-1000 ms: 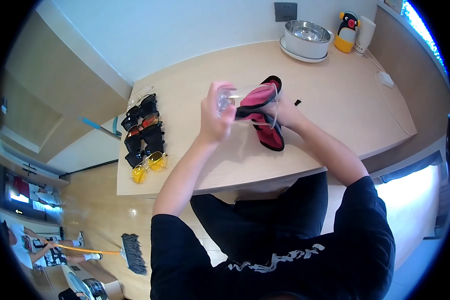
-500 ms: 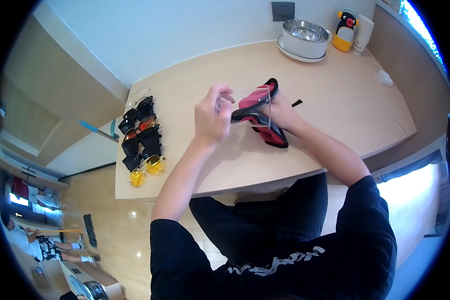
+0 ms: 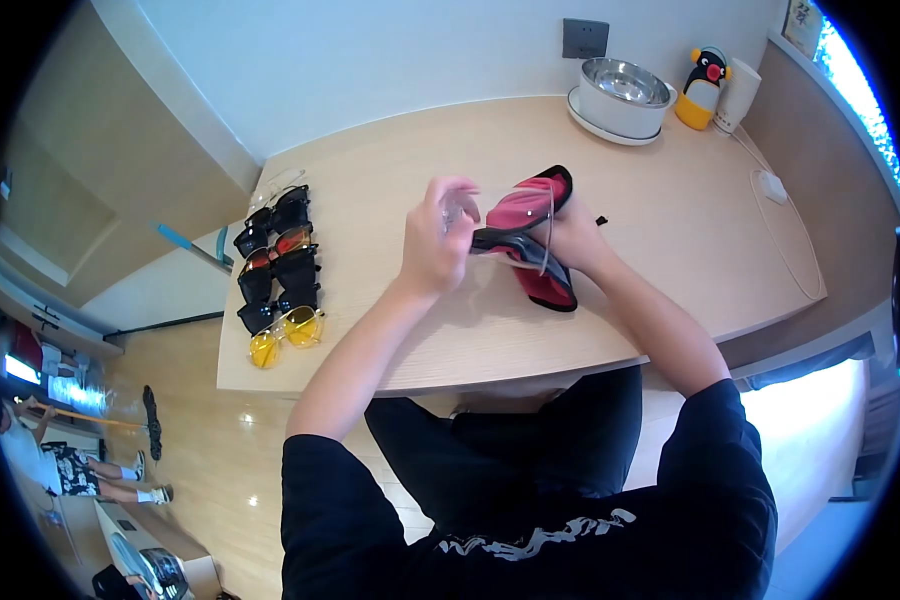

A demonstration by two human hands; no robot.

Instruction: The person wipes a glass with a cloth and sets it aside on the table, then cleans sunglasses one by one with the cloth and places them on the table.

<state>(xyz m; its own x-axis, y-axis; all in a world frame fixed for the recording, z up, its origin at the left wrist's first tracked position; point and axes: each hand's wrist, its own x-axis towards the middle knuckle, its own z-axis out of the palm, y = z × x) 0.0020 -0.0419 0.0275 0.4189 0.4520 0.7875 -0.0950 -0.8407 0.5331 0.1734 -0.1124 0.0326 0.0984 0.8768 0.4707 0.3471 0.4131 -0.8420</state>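
My left hand (image 3: pixel 438 235) is wrapped round the base of a clear glass (image 3: pixel 510 200), which lies sideways with its rim toward the right. A pink and black cloth item (image 3: pixel 530 208), perhaps a mitt or brush, reaches partly into the glass. My right hand (image 3: pixel 574 238) grips this item behind the rim, its fingers partly hidden by it. One dark end of the item shows near my left hand, and a pink lobe with black edging hangs below the glass.
Several pairs of glasses (image 3: pixel 295 268) stand in a row at the table's left. A steel and white bowl (image 3: pixel 622 100), penguin figure (image 3: pixel 705 88), white cup (image 3: pixel 738 95) and cable (image 3: pixel 773 187) are at the back right. Far left, a person (image 3: pixel 65 468) holds a mop (image 3: pixel 152 422).
The view has shifted slightly. Both hands keep their holds while the glass and the pink item tilt a little. The person's mop has moved away to the left.
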